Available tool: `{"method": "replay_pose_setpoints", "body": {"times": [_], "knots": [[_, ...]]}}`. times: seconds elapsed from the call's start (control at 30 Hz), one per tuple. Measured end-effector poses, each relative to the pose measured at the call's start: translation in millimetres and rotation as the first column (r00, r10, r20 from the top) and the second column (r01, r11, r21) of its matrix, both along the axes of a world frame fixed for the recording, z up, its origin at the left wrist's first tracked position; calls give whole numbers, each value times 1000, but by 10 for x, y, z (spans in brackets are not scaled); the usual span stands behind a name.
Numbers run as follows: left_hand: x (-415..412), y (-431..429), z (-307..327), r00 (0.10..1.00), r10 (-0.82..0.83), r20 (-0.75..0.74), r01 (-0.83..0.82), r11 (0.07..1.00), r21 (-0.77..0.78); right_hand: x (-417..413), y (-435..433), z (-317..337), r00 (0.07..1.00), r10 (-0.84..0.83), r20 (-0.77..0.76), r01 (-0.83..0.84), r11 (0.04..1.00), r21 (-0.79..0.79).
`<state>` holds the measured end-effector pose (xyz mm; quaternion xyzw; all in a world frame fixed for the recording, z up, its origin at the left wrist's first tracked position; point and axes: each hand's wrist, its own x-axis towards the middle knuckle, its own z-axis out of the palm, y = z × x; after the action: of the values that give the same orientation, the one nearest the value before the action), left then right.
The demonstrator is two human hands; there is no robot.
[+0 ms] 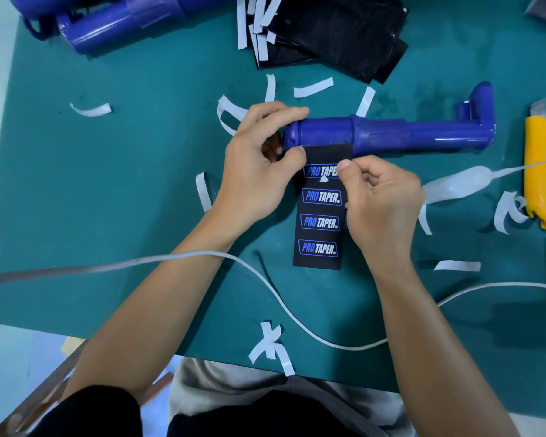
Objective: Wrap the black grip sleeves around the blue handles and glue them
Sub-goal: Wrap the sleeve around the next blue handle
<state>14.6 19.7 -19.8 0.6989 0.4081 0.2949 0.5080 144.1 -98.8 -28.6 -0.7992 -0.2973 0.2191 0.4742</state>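
Observation:
A blue handle (388,134) lies sideways on the green mat, its hooked end pointing right. A black grip sleeve (319,222) printed with PRO TAPER logos lies flat below it, its top edge meeting the handle's thick left part. My left hand (259,165) grips the handle's left end, fingers over the top and thumb pressing the sleeve's upper left corner. My right hand (375,197) pinches the sleeve's upper right edge just under the handle.
More blue handles (117,23) lie at the top left. A pile of black sleeves (338,33) sits at the top centre. A yellow utility knife (542,171) lies at the right. White backing strips (92,110) and a long white tape (297,316) are scattered over the green mat (139,184).

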Motion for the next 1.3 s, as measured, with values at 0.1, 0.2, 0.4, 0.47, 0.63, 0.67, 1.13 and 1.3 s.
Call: {"method": "replay_pose_setpoints", "body": {"times": [0.1,0.2,0.4,0.47,0.63,0.67,1.13,1.3], "knots": [[28,-7,11,1000,8,2,-8,1000,-10,-5,0,4,1000,5,14,-5,1000,-12],[62,-25,22,1000,18,10,-18,1000,-16,-12,1,12,1000,6,29,-5,1000,-20],[99,-43,38,998,50,37,-47,997,-65,-40,12,22,999,-9,50,11,999,-38],[101,-50,45,998,61,36,-58,995,-78,-47,19,30,998,-16,56,18,999,-40],[62,-40,67,999,41,34,-39,996,-77,-44,29,42,998,-29,49,31,999,-45],[64,-43,73,999,38,19,-37,998,-54,-45,29,49,999,-31,39,33,999,-42],[95,-48,61,999,38,24,-38,999,-2,-133,-20,371,832,-112,543,95,994,60],[117,-76,53,999,42,27,-42,999,-11,27,199,319,859,236,453,-184,970,-158]]}}
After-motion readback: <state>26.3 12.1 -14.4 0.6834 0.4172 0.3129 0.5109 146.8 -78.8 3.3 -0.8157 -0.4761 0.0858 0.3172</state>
